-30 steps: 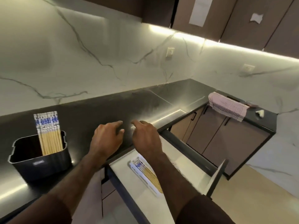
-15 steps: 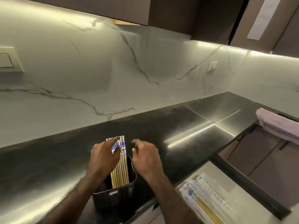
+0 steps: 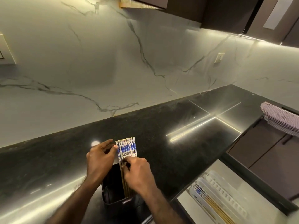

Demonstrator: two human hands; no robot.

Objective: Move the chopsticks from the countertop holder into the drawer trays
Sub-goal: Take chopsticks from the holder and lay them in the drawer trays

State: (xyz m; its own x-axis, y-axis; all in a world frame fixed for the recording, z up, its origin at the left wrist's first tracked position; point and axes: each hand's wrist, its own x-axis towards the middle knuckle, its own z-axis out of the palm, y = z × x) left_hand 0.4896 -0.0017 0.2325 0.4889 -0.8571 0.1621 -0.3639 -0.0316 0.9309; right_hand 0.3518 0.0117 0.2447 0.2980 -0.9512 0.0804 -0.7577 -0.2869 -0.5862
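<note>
Several bamboo chopsticks [image 3: 127,147] with blue-and-white tops stand in a row in a black holder [image 3: 113,189] on the dark countertop [image 3: 161,135]. My left hand [image 3: 100,157] touches the row's left edge with its fingertips at the patterned tops. My right hand [image 3: 137,173] pinches the chopstick shafts just below the pattern, fingers closed on them. At the lower right the open drawer [image 3: 186,206] holds white trays [image 3: 226,189], and a few chopsticks [image 3: 208,201] lie in the nearer tray.
A checked towel [image 3: 281,118] hangs over the counter edge at the right. A marble backsplash with a socket [image 3: 219,57] rises behind the counter. Dark cabinet fronts [image 3: 267,156] stand beyond the drawer.
My view swung left from the drawer to the holder. Both hands came to the chopsticks; the right hand closed on the shafts and the left moved to the row's left edge.
</note>
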